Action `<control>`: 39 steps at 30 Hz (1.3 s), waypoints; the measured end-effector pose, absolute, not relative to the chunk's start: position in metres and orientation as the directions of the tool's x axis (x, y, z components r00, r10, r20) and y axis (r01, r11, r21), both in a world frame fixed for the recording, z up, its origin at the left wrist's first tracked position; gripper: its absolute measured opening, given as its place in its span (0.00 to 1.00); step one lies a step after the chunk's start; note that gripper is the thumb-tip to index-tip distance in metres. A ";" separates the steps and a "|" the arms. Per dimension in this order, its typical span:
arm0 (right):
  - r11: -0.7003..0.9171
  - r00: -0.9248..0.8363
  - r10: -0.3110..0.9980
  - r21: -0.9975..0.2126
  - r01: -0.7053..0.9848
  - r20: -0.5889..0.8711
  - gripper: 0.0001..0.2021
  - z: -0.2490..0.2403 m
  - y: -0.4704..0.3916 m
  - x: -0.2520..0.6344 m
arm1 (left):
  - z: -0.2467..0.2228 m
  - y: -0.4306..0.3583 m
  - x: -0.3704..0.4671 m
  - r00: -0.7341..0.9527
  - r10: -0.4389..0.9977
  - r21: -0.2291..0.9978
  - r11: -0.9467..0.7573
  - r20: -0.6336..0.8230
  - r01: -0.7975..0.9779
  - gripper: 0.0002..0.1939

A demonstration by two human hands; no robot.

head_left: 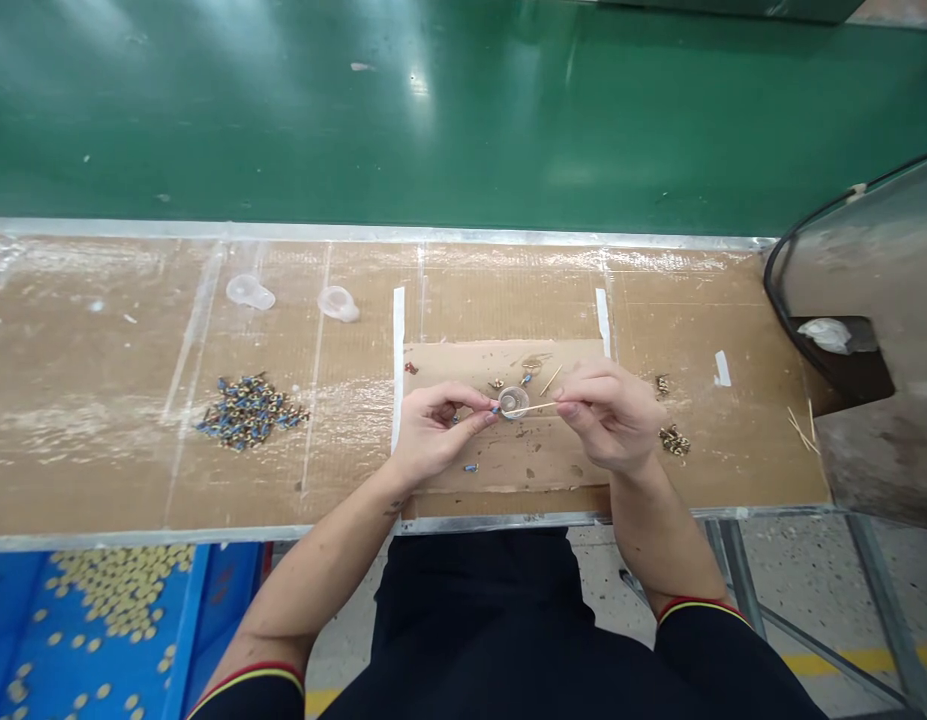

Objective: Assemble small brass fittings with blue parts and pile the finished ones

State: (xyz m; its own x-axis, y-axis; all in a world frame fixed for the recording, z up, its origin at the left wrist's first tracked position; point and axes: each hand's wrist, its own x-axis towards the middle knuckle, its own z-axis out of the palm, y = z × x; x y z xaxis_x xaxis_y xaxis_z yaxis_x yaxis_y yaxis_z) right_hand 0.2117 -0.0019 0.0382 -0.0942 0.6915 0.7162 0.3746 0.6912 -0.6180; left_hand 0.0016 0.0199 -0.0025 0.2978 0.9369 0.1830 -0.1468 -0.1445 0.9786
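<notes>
My left hand (446,428) pinches a small blue-and-metal part (496,408) between thumb and fingertips, just left of a small clear cup (514,402). In my right hand (611,412) is a thin wooden stick (536,408), held level, its tip reaching over the cup toward the part. Both hands are above a brown cardboard sheet (523,478). Around the cup lie another stick (551,380), a blue part (470,468) near the front and a few small metal pieces (528,378) behind.
A heap of blue-and-brass parts (251,412) lies left, with two clear plastic cups (338,303) behind it. Small metal parts (674,440) and sticks (803,430) lie right, near a metal machine (883,260). A blue bin (197,620) holds yellowish discs below the table's left edge.
</notes>
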 end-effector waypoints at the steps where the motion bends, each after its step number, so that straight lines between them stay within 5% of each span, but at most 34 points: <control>1: 0.698 -0.115 0.688 -0.609 0.377 0.717 0.03 0.038 -0.002 0.211 | -0.003 0.020 0.002 0.298 0.935 0.978 -0.156 0.192 -0.141 0.09; 39: 0.708 -0.192 0.688 -0.588 0.392 0.700 0.08 0.035 0.000 0.211 | -0.001 0.020 0.000 0.327 0.913 0.970 -0.235 0.244 -0.067 0.06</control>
